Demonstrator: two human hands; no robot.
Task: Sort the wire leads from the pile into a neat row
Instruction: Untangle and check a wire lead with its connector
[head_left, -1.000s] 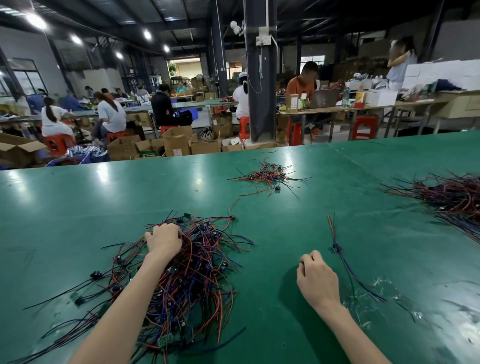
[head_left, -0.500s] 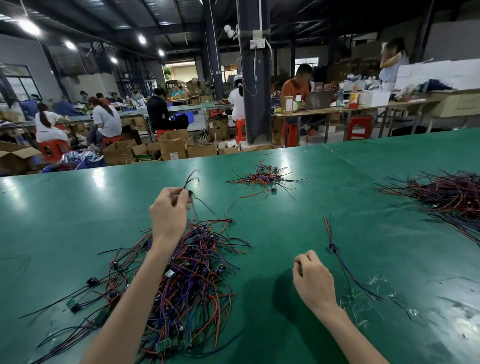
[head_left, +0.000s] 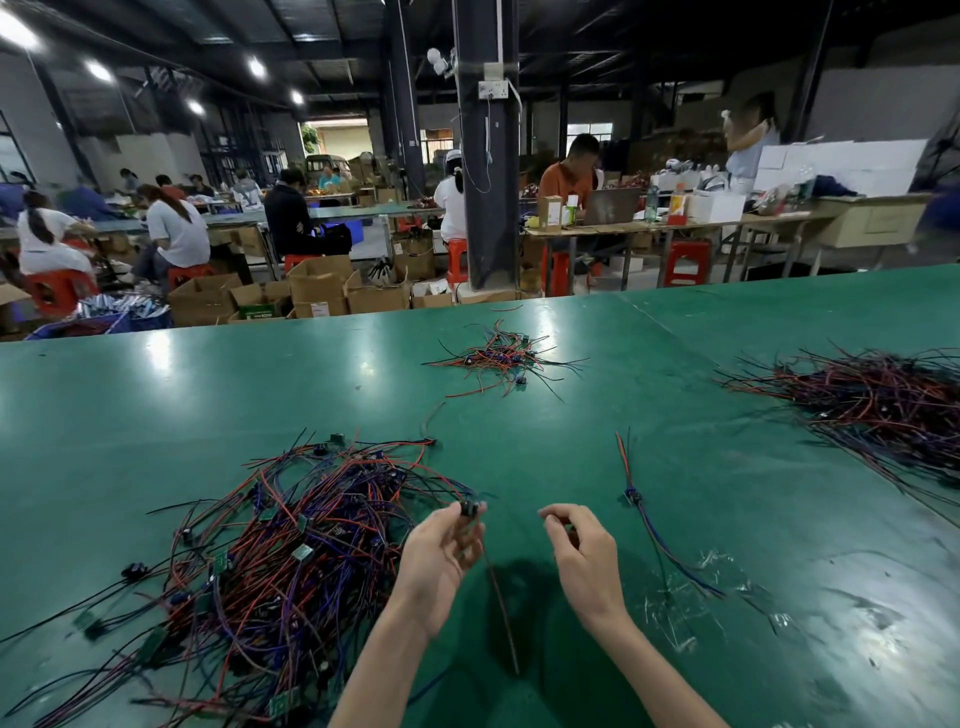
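Early stage: my left hand (head_left: 441, 545) pinches one wire lead (head_left: 498, 597) at lower centre; my right hand (head_left: 582, 551) is half-curled, contents unclear. One sorted lead (head_left: 636, 499) lies right; the pile (head_left: 291, 545), lower left, remains.

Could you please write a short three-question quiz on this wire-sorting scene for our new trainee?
1. True or false: the left hand pinches one dark wire lead that hangs down from it.
2. Where does the single laid-out red-and-blue lead lie? A) right of the right hand B) under the big tangled wire pile C) off the green table
3. How many wire heaps lie farther away on the table?

Key: 1 true; 2 A; 3 two, the small heap and the dark heap.
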